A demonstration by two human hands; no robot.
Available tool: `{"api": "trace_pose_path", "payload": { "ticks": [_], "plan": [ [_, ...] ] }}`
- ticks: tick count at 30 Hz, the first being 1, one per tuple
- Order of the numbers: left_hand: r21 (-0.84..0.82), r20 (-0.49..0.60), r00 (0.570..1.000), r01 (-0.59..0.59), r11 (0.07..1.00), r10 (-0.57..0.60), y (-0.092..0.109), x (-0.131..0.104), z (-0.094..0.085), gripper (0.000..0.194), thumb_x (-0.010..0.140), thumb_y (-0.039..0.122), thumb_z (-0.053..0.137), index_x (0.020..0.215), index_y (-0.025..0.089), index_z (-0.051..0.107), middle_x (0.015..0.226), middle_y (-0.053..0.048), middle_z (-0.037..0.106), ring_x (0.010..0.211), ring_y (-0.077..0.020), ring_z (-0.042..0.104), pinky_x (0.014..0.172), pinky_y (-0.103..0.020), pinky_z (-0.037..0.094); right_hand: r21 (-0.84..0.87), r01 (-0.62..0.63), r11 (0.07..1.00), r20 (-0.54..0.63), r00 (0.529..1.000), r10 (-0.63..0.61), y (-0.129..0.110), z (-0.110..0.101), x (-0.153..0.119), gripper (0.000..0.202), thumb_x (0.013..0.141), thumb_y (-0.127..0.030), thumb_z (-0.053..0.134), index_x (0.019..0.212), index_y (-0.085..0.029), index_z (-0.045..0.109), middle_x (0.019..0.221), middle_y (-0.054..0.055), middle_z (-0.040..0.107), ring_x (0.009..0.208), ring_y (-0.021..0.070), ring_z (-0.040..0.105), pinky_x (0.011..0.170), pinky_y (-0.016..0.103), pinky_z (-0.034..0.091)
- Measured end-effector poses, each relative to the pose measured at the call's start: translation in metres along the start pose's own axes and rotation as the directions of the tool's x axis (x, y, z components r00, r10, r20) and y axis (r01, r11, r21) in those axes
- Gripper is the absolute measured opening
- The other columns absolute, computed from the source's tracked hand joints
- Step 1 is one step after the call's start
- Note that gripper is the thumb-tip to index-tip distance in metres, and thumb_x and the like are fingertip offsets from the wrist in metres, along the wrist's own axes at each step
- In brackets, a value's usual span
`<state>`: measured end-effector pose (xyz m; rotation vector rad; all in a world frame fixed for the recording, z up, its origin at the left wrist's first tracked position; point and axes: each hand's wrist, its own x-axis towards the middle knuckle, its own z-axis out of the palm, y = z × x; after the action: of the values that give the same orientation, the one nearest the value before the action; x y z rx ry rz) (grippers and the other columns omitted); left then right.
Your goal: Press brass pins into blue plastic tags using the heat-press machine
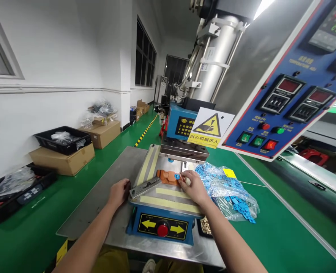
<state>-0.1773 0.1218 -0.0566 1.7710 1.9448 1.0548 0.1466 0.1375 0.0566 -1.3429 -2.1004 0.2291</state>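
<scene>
A blue machine base (162, 210) is standing between the two hands. A clear bag of blue parts (227, 193) is lying just right of the right hand (194, 185). That hand is bending its fingers inward, thumb and forefinger nearly meeting; whether they are gripping anything, one cannot tell. The left hand (119, 195) is curling beside the base, its grip hidden. A metal bar (145, 187) is slanting just right of it. An orange block (166, 177) is sitting at the right fingertips, a small blue piece (177, 176) resting on it beside them.
</scene>
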Motion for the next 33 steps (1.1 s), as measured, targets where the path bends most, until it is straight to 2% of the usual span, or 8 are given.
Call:
{"api": "trace_pose_path", "payload": {
  "ticks": [4,8,15,21,25,28,31,33],
  "plan": [
    [-0.008,0.02,1.0,0.021,1.0,-0.021,-0.006,0.003,0.004,0.018,0.083,0.022,0.046,0.077,0.018,0.063,0.069,0.0,0.064,0.066,-0.0144,0.057,0.059,-0.022,0.034,-0.062,0.043,0.997,0.091,0.995,-0.037,-0.002,0.005,0.016,0.024,0.077,-0.022,0.06,0.099,-0.019,0.069,0.096,0.009,0.064,0.095,0.0245,0.056,0.089,0.041,0.044],
    [-0.039,0.018,0.999,0.03,0.999,-0.029,-0.011,0.006,0.007,0.027,0.09,0.03,0.042,0.079,0.017,0.063,0.071,-0.001,0.064,0.066,-0.014,0.056,0.059,-0.023,0.032,-0.01,0.009,1.0,0.131,0.991,-0.008,-0.002,0.001,0.021,0.019,0.076,-0.024,0.06,0.093,-0.02,0.067,0.082,0.004,0.061,0.084,0.021,0.056,0.077,0.036,0.045],
    [-0.053,0.02,0.999,0.032,0.998,-0.031,-0.012,0.006,0.006,0.027,0.09,0.032,0.043,0.079,0.018,0.063,0.071,-0.001,0.064,0.065,-0.0137,0.056,0.059,-0.022,0.032,0.04,0.005,0.999,0.064,0.998,-0.008,-0.003,0.006,0.017,0.016,0.075,-0.024,0.057,0.09,-0.02,0.063,0.083,0.004,0.06,0.08,0.019,0.055,0.073,0.033,0.044],
    [-0.025,0.02,0.999,0.03,0.999,-0.03,-0.013,0.007,0.007,0.029,0.091,0.034,0.04,0.079,0.018,0.061,0.071,-0.001,0.064,0.064,-0.0135,0.055,0.058,-0.023,0.029,0.257,-0.101,0.961,0.059,0.994,0.089,-0.002,0.011,0.007,0.025,0.079,-0.034,0.055,0.096,-0.02,0.066,0.082,0.004,0.062,0.069,0.016,0.055,0.066,0.03,0.045],
    [-0.016,0.006,0.999,0.035,0.999,-0.035,-0.012,0.007,0.008,0.028,0.09,0.034,0.04,0.077,0.018,0.06,0.07,-0.001,0.063,0.064,-0.0141,0.055,0.058,-0.023,0.03,0.375,-0.165,0.912,0.039,0.986,0.162,0.0,0.013,0.006,0.033,0.074,-0.04,0.059,0.097,-0.019,0.07,0.083,0.005,0.067,0.066,0.0162,0.055,0.063,0.03,0.045],
    [-0.056,-0.008,0.999,0.041,0.998,-0.041,-0.012,0.006,0.01,0.028,0.087,0.036,0.041,0.074,0.019,0.059,0.066,-0.001,0.062,0.062,-0.0151,0.055,0.058,-0.024,0.032,0.463,-0.206,0.862,0.03,0.976,0.217,0.0,0.016,0.009,0.035,0.071,-0.045,0.061,0.092,-0.019,0.07,0.075,0.004,0.067,0.061,0.0156,0.053,0.059,0.03,0.043],
    [-0.171,-0.082,0.992,0.082,0.982,-0.097,-0.013,0.006,0.003,0.026,0.083,0.038,0.044,0.076,0.019,0.061,0.067,-0.002,0.065,0.066,-0.0171,0.06,0.061,-0.024,0.039,0.506,-0.225,0.833,-0.007,0.964,0.265,-0.002,0.014,0.008,0.038,0.07,-0.05,0.06,0.088,-0.017,0.068,0.068,0.003,0.064,0.056,0.015,0.051,0.056,0.029,0.042],
    [-0.254,-0.196,0.965,0.12,0.96,-0.172,-0.006,0.007,-0.01,0.027,0.08,0.042,0.047,0.079,0.02,0.063,0.071,-0.003,0.067,0.071,-0.0193,0.063,0.064,-0.026,0.044,0.533,-0.218,0.817,-0.041,0.958,0.283,-0.004,0.007,0.001,0.038,0.069,-0.051,0.061,0.086,-0.017,0.067,0.067,0.004,0.063,0.058,0.0155,0.052,0.058,0.03,0.043]
  ]
}}
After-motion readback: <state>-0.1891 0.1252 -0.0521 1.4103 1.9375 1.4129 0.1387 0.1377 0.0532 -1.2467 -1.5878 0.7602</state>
